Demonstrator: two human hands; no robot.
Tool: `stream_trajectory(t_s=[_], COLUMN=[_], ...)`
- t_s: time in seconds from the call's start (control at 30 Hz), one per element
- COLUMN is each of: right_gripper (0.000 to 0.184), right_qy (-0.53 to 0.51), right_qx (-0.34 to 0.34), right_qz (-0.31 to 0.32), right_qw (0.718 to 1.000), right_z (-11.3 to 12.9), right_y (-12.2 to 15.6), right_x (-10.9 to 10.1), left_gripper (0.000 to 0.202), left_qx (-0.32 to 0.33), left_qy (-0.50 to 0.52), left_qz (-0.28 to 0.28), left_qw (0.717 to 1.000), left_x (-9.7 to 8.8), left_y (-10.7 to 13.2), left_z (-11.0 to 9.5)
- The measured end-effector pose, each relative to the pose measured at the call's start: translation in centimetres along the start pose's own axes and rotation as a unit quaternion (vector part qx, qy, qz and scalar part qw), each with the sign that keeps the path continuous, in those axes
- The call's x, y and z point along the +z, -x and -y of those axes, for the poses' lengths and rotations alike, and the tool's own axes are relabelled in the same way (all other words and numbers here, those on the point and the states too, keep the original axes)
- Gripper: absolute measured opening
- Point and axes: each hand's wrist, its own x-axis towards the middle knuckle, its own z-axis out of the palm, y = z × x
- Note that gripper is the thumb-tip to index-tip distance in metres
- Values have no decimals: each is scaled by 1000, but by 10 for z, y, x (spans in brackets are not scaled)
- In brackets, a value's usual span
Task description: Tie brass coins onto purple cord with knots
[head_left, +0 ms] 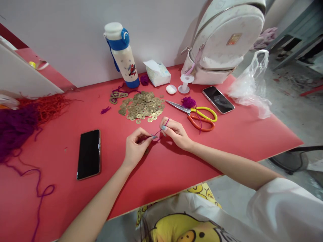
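Between my two hands runs a thin purple string [157,132]. My left hand [136,145] pinches it between thumb and fingers, and my right hand [177,134] grips the same string a little higher, its end poking up past the fingertips. Just beyond my hands lies a heap of brass coins with holes [146,105]. Beside it on the left rests a strand of coins threaded on purple string [118,96]. Right of my right hand are scissors [193,112] with orange and yellow handles and a small purple yarn ball [188,102].
On the red table [121,201] stand a bottle [123,57], a tissue pack [159,76], a white spool [185,84] and a backpack [227,40]. Phones lie left [88,154] and right [218,99]. A plastic bag [252,84] sits far right; purple yarn [17,127] piles at left.
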Motion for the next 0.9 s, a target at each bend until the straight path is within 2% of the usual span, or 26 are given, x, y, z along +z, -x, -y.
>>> stream_trajectory(t_s=[0.2,0.27,0.43,0.5,0.6,0.7,0.9], right_gripper=[44,44,39,34,32,23,15], right_qy=[-1,11,109,165,196,154,107], right_qx=[-22,-28,6,15,5,-7,6], right_qz=[20,24,48,74,109,118,116], right_qw=[1000,999,993,983,974,981,987], right_z=[1,2,-2,-6,-11,-15,-11], right_y=[1,1,0,0,2,2,2], right_x=[-1,0,3,6,9,11,9], left_gripper=[15,19,20,18,11,7,11], left_qx=[-36,-56,-100,-81,1,59,86], left_qy=[28,37,43,34,0,-30,-61], left_qz=[-1,-6,-33,-40,-39,-37,-53], left_qw=[999,998,994,995,999,997,993], left_x=[2,2,1,1,0,-1,-3], left_y=[-1,-1,0,-1,-2,-3,-4], left_z=[-1,-1,-2,-2,-2,-1,3])
